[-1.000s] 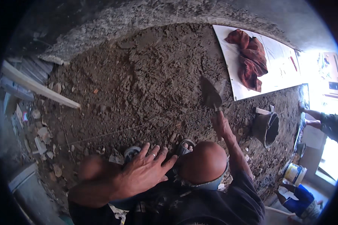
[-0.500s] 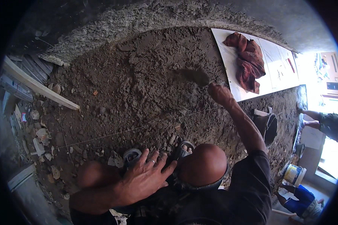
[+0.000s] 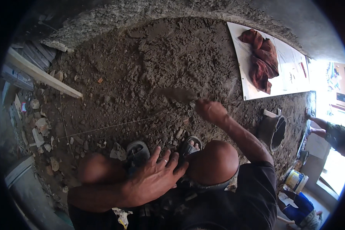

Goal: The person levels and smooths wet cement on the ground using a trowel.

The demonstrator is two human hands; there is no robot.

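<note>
My right hand (image 3: 211, 112) is closed round the handle of a trowel (image 3: 178, 95). The trowel's blade is blurred by motion and lies low over the wet mortar (image 3: 180, 61), which looks rough and lumpy; whether the blade touches it I cannot tell. My left hand (image 3: 151, 178) holds nothing. Its fingers are spread, and it rests between my bent knees with a ring on one finger. A thin string (image 3: 103, 127) runs across the ground just beyond my sandalled feet (image 3: 138, 153).
White tiles (image 3: 253, 90) at the far right carry a crumpled reddish cloth (image 3: 262, 63). A black bucket (image 3: 272, 130) lies tipped right of my arm. Wooden board (image 3: 46, 74) and rubble (image 3: 42, 126) lie left. A rough wall edges the far side. Other people (image 3: 329, 132) are at the right.
My right hand has drawn the trowel left and nearer to me across the mortar. My left hand stays spread in nearly the same place. The whole view has shifted slightly.
</note>
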